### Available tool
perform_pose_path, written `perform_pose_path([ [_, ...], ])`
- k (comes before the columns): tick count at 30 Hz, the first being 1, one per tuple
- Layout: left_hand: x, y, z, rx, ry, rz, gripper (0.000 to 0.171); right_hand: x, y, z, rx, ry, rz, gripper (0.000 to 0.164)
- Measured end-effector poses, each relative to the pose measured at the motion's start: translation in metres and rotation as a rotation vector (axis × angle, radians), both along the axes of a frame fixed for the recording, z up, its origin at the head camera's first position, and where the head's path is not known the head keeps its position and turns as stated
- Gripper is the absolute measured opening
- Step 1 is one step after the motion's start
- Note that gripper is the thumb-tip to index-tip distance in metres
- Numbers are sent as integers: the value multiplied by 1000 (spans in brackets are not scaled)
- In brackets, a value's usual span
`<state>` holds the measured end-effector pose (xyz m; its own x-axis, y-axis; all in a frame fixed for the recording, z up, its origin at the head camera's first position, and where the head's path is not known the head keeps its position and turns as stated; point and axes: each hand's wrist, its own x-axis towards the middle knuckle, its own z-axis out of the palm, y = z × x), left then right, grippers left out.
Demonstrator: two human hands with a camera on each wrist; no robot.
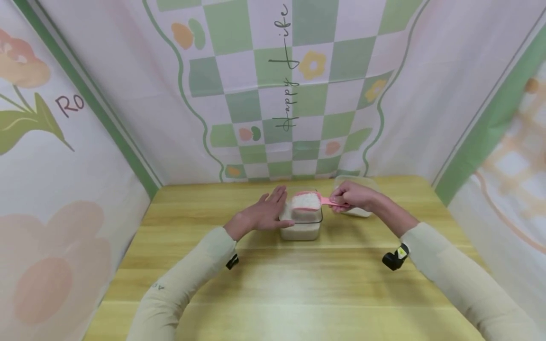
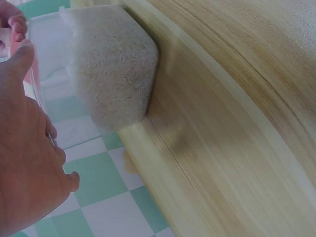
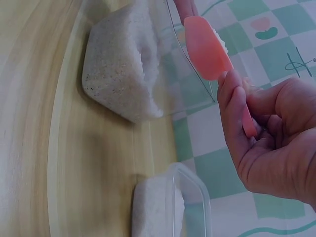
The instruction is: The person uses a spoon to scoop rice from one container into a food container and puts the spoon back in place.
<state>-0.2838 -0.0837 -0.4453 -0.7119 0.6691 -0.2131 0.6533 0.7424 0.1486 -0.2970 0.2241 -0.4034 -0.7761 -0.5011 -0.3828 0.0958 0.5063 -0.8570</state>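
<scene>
My right hand [image 1: 351, 195] grips the handle of a pink scoop [image 3: 210, 49] heaped with white rice [image 1: 306, 201]. The scoop is level above a clear square container [image 1: 300, 232], which is partly filled with rice [image 2: 116, 64]. Against that container's left side and rim rests my left hand [image 1: 266, 210], its fingers mostly straight and the thumb along the near edge. In the right wrist view a hollow shows in the rice inside the container. Behind my right hand stands a second clear container [image 3: 190, 187], also with rice in it.
Both containers stand toward the back of a wooden table [image 1: 281, 289]. A checkered cloth [image 1: 273, 113] hangs right behind the table's far edge, and printed cloths [image 1: 64, 189] hang at both sides.
</scene>
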Motion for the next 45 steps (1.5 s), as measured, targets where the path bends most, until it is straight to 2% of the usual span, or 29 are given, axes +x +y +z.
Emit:
perform_pose_path([
  [11,0,0,1,0,-9,9,101,6,14,4,-38,-34,-57,29],
  [18,1,1,1,-1,4,3,101,10,25,8,-43,-17,-71,30],
  [25,2,2,1,-11,4,6,101,16,43,10,-31,-10,-92,26],
  [37,5,1,2,7,-9,4,101,25,72,11,-33,1,-147,29],
  [45,5,2,1,17,-6,5,101,27,95,6,-30,-8,-189,35],
])
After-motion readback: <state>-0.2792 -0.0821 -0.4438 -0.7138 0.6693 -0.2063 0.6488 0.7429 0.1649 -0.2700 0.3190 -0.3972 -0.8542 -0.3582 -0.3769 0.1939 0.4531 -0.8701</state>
